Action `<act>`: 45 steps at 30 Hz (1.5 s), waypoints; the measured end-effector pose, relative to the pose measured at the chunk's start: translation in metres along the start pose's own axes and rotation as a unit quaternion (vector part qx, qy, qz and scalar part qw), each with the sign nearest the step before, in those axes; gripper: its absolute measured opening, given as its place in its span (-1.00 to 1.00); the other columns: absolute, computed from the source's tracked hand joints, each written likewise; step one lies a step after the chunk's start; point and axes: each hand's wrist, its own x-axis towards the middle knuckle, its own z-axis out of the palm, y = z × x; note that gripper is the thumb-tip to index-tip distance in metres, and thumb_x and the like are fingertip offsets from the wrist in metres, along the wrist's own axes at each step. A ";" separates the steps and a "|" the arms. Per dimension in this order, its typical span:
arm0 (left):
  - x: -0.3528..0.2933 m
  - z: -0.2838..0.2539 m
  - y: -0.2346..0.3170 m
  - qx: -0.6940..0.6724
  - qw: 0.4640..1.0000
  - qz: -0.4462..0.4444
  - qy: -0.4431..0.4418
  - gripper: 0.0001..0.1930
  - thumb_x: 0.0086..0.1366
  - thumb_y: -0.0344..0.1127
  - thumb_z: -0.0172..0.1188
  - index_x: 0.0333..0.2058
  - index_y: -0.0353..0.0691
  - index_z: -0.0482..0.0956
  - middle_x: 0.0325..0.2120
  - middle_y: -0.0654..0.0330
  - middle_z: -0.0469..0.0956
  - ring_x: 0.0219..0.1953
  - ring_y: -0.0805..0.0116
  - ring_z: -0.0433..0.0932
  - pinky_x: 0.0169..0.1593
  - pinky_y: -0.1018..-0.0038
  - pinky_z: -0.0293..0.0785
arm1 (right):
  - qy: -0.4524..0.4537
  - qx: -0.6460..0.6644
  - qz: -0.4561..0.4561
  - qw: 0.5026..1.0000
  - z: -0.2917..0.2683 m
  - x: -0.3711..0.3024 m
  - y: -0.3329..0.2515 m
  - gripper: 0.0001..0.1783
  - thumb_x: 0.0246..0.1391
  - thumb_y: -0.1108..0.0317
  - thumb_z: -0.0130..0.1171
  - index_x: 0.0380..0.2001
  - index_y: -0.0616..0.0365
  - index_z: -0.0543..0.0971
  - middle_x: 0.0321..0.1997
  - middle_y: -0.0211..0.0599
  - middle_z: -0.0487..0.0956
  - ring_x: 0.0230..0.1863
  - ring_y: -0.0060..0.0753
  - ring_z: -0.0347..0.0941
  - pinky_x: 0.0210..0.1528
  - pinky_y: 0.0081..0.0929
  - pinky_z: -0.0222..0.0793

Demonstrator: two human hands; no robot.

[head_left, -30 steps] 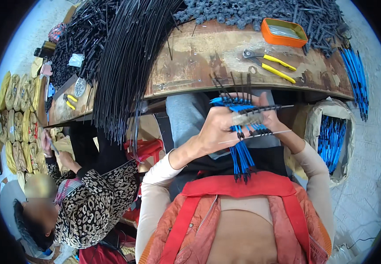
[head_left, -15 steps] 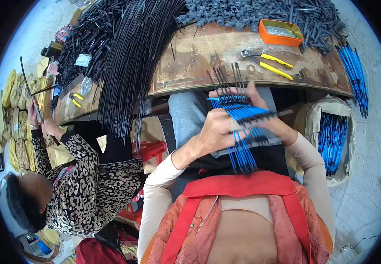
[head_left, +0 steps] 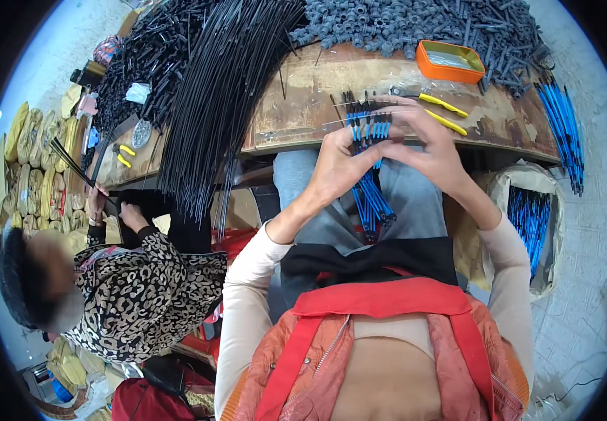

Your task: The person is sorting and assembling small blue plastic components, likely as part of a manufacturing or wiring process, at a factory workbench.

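Note:
Over my lap, near the table's front edge, is a bundle of thin blue rods with black ends [head_left: 371, 200]. My left hand [head_left: 337, 165] is closed round the bundle's left side, below its black upper ends. From the right, my right hand [head_left: 426, 144] curls over the upper part, thumb on the near side and fingers at the far side; those fingers are slightly blurred. A thin pale strip [head_left: 335, 125] crosses the bundle just under the tips. The palms hide part of the rods.
Yellow-handled pliers [head_left: 443, 105] and an orange tin [head_left: 450, 62] lie on the table [head_left: 303, 91]. Long black rods [head_left: 226, 105] and grey fittings [head_left: 387, 24] are heaped there. A lined bin [head_left: 559, 224] of blue rods stands right. A co-worker [head_left: 149, 295] sits left, holding black rods.
The fanned-out rods are now gathered into a narrower bundle, farther from my body. Both hands have moved toward the table. The co-worker's hands have come lower.

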 end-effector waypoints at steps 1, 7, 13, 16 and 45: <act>0.000 -0.003 -0.002 0.008 1.000 -0.026 -0.004 -0.82 0.25 -0.53 0.19 -0.17 -0.32 0.64 -0.33 0.30 0.64 -0.26 0.63 0.52 -0.16 0.58 0.48 | -0.034 -0.029 0.020 0.999 0.002 0.008 0.004 -0.75 0.07 0.39 0.27 -0.17 0.22 0.60 -0.09 -0.20 0.58 0.13 -0.41 0.39 0.13 -0.47 0.29; 0.006 -0.006 0.003 0.082 0.996 0.011 0.018 -0.82 0.25 -0.49 0.22 -0.16 -0.33 0.59 -0.38 0.35 0.58 -0.30 0.65 0.45 -0.23 0.59 0.44 | -0.126 0.073 0.087 0.986 0.002 0.035 0.002 -0.72 0.18 0.38 0.20 -0.06 0.22 0.61 -0.19 -0.36 0.62 -0.12 -0.61 0.48 -0.07 -0.59 0.38; -0.011 -0.016 -0.040 -0.024 0.995 0.057 0.083 -0.71 0.29 -0.52 0.17 0.00 -0.31 0.50 -0.32 0.31 0.54 -0.30 0.62 0.47 -0.20 0.62 0.43 | -0.093 0.116 0.126 0.981 0.014 0.039 0.008 -0.76 0.24 0.36 0.15 -0.10 0.24 0.62 -0.21 -0.47 0.63 -0.17 -0.70 0.48 -0.09 -0.62 0.42; -0.030 -0.013 -0.046 -0.383 0.893 0.014 0.235 -0.67 0.31 -0.57 0.10 0.05 -0.29 0.47 -0.32 0.22 0.59 -0.27 0.53 0.55 -0.13 0.56 0.49 | -0.094 0.117 0.167 0.975 0.016 0.049 0.004 -0.75 0.26 0.33 0.13 -0.12 0.25 0.63 -0.22 -0.47 0.63 -0.16 -0.72 0.48 -0.08 -0.63 0.41; 0.024 -0.043 -0.025 0.570 0.787 0.205 -0.117 -0.41 -0.03 -0.10 0.43 0.07 0.08 0.59 0.19 0.13 0.42 0.27 0.10 0.33 0.33 0.22 0.25 | -0.036 -0.440 0.038 0.897 -0.173 0.078 0.105 -0.79 0.09 0.33 0.18 -0.30 0.25 0.64 -0.22 -0.13 0.65 -0.19 -0.19 0.59 -0.11 -0.40 0.45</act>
